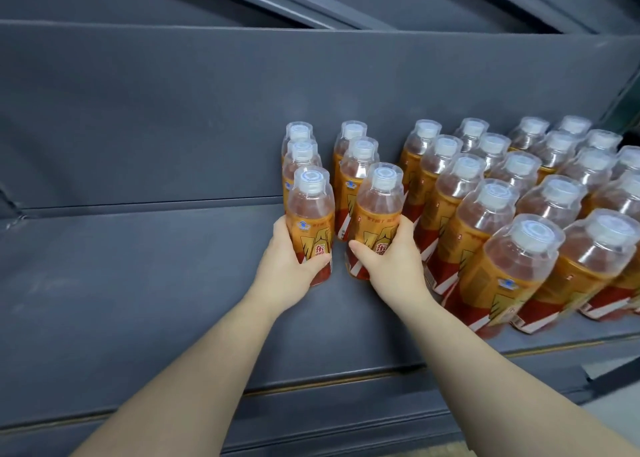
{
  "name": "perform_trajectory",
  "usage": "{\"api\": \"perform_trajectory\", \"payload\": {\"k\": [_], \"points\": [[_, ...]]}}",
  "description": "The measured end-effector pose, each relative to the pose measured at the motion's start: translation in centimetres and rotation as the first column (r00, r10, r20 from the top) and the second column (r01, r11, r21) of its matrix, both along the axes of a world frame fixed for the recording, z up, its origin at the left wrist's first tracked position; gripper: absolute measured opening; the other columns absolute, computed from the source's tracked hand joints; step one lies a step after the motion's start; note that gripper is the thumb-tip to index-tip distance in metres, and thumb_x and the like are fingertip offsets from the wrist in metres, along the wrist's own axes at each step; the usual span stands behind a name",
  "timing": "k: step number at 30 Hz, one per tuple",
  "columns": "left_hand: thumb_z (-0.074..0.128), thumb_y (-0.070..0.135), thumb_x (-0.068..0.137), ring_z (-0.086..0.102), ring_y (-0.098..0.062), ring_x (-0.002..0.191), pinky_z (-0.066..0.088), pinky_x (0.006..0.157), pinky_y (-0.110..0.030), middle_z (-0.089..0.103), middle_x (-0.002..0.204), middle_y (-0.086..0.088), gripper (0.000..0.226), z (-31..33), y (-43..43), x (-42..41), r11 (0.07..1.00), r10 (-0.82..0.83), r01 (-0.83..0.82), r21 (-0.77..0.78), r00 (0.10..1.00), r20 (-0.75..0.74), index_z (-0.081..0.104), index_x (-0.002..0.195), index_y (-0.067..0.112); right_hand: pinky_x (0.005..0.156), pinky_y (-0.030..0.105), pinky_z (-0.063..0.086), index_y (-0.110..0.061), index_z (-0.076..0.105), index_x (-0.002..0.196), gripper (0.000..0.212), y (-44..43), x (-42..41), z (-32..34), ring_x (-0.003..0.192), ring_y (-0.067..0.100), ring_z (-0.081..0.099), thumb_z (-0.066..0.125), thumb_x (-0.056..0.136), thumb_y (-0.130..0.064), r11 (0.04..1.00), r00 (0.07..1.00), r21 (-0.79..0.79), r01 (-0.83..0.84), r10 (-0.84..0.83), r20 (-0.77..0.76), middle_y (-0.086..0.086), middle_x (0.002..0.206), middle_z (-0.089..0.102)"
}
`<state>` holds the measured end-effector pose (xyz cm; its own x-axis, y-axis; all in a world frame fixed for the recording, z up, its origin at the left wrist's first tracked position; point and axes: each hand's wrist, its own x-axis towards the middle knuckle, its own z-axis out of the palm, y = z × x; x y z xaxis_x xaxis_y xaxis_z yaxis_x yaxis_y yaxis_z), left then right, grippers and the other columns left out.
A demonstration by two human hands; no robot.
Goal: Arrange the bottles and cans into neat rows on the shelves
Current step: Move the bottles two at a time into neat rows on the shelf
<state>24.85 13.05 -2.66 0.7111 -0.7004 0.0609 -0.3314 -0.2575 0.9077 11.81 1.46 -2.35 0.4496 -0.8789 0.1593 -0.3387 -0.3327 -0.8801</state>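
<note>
Seen from my head, my left hand [284, 266] wraps the left bottle [310, 210] and my right hand [391, 266] wraps the right bottle [379, 207] (both clear plastic with orange-and-red labels and white caps). Each stands upright, long axis vertical, cap up, fronting a short row on the grey shelf [138, 283].

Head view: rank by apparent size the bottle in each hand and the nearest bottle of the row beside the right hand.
1. Nearest row bottle: largest, though closest to the camera.
2. Right-hand bottle and left-hand bottle: look alike, not ranked.
</note>
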Motion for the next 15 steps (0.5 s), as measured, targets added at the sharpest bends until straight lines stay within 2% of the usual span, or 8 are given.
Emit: {"api": "perform_trajectory", "payload": {"k": [5,7,9,10,12,15], "points": [[0.082,0.034,0.079,0.047,-0.011,0.123,0.042,0.105,-0.032,0.048,0.135,0.004,0.084,-0.23,0.45,0.20,0.998,0.014,-0.017,0.055,0.998,0.054,0.032,0.147,0.030,0.098,0.032,0.047,-0.024,0.030,0.146,0.080,-0.02,0.04,-0.17,0.119,0.016,0.055,0.079,0.083,-0.038,1.000,1.000,0.010,-0.009,0.009,-0.021,-0.003,0.136,0.053],[0.083,0.036,0.078,0.045,-0.011,0.122,0.041,0.103,-0.031,0.046,0.134,0.002,0.087,-0.23,0.46,0.05,0.996,0.037,-0.045,0.074,0.994,0.100,0.032,0.147,0.029,0.090,0.025,0.046,-0.022,0.032,0.144,0.077,0.04,-0.08,-0.13,0.100,0.008,0.056,0.078,0.084,-0.038,0.999,0.999,0.033,-0.010,0.011,-0.040,-0.005,0.128,0.054],[0.083,0.035,0.078,0.048,-0.015,0.125,0.045,0.105,-0.036,0.048,0.138,0.002,0.085,-0.23,0.40,-0.21,0.995,0.058,-0.068,0.076,0.991,0.123,0.033,0.146,0.025,0.075,0.016,0.042,-0.021,0.035,0.138,0.069,0.21,-0.27,-0.16,0.077,-0.001,0.052,0.077,0.086,-0.036,0.999,0.996,0.035,-0.010,0.013,-0.083,-0.008,0.114,0.052],[0.082,0.034,0.079,0.050,-0.017,0.126,0.046,0.104,-0.038,0.049,0.138,0.002,0.083,-0.22,0.40,-0.39,0.994,0.067,-0.077,0.078,0.990,0.126,0.033,0.144,0.023,0.072,0.015,0.041,-0.021,0.036,0.136,0.066,0.27,-0.35,-0.21,0.073,-0.002,0.050,0.076,0.086,-0.035,0.999,0.995,0.034,-0.009,0.013,-0.097,-0.010,0.110,0.051],[0.081,0.033,0.081,0.053,-0.018,0.123,0.047,0.101,-0.035,0.050,0.138,0.002,0.077,-0.20,0.38,-0.60,0.992,0.081,-0.092,0.085,0.989,0.124,0.033,0.142,0.022,0.080,0.020,0.041,-0.021,0.036,0.135,0.064,0.23,-0.39,-0.21,0.080,0.002,0.049,0.076,0.087,-0.035,0.999,0.995,0.032,-0.008,0.011,-0.101,-0.010,0.108,0.049],[0.078,0.032,0.085,0.054,-0.017,0.121,0.047,0.098,-0.033,0.053,0.136,0.004,0.072,-0.24,0.29,-0.59,0.991,0.085,-0.097,0.090,0.988,0.130,0.034,0.141,0.024,0.083,0.025,0.041,-0.019,0.035,0.137,0.066,0.09,-0.10,-0.13,0.095,0.009,0.047,0.075,0.087,-0.036,0.999,0.995,0.033,-0.015,0.018,-0.100,-0.009,0.111,0.047]]}}
